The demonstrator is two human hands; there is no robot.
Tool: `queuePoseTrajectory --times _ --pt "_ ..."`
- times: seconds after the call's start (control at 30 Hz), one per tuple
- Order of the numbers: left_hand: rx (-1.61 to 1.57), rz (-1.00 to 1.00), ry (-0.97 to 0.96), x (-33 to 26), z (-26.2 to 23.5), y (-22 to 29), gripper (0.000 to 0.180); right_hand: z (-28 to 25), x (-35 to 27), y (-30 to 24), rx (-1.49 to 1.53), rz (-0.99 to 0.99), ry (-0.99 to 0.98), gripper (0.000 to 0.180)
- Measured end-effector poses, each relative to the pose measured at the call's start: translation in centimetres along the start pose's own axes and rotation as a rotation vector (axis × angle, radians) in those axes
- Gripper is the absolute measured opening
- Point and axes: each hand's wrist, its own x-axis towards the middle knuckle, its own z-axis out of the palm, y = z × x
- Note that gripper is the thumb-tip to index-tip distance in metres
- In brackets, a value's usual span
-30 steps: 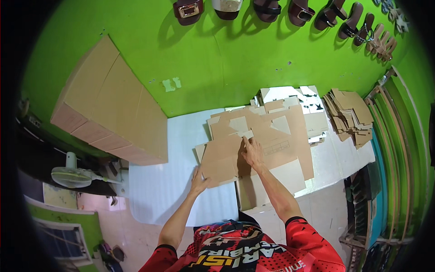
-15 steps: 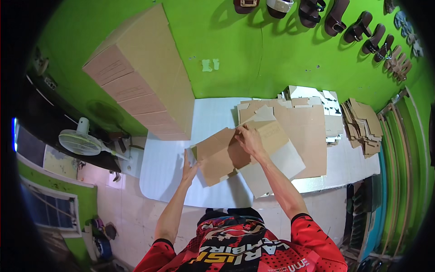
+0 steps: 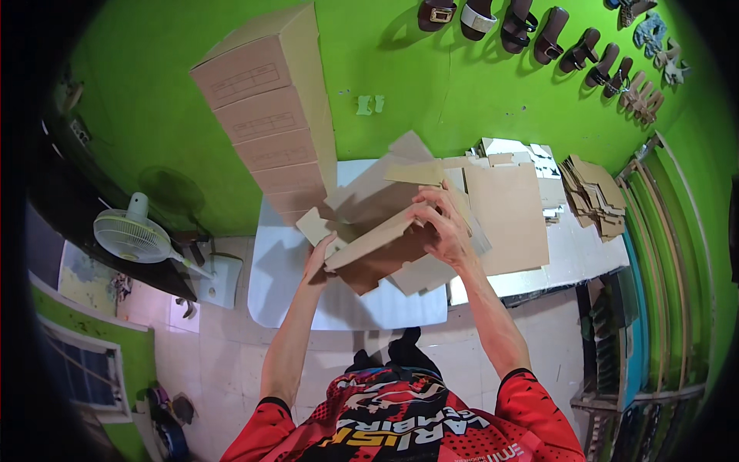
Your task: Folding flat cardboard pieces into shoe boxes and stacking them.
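A partly folded brown cardboard box (image 3: pixel 371 245) is held above the white table (image 3: pixel 279 289), its near wall standing up and its end flaps loose. My left hand (image 3: pixel 316 263) grips the left end, thumb at the flap and the other fingers mostly hidden behind the board. On the right, my right hand (image 3: pixel 444 229) has its fingers bent over the upper edge of the near wall and the right end. Beneath and to the right of the box lies a stack of flat cardboard sheets (image 3: pixel 509 219).
A tall stack of closed brown boxes (image 3: pixel 265 119) stands at the table's back left. More cut cardboard (image 3: pixel 593 199) lies far right, near white printed sheets (image 3: pixel 530 158). Sandals (image 3: pixel 551 35) hang on the green wall. A fan (image 3: pixel 138 235) is at the left, a rack (image 3: pixel 654 285) at the right.
The cardboard, flatter before, is now raised and folded up into walls. My left hand has closed in on its left end; my right hand has shifted to the right edge. The view has shifted slightly.
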Motion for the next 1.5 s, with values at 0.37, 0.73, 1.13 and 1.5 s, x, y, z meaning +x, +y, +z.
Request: queuePoseTrajectory --times 0.37,0.73,1.13,1.5 --pt "0.097 0.204 -0.120 -2.6 -1.6 -3.9 0.077 2.0 -10.4 0.3 -0.189 0.419 0.114 0.039" --pt "0.692 0.763 -0.159 -9.6 2.3 -14.4 0.064 5.1 -13.5 -0.4 0.230 1.050 0.094 0.088" --pt "1.142 0.829 -0.021 -9.8 -3.5 -13.1 0.055 5.0 -10.2 4.8 -0.132 1.167 -0.342 0.139" --pt "0.821 0.841 0.013 -8.0 -4.4 -11.6 0.046 13.6 -5.9 6.7 -0.296 0.826 -0.054 0.099"
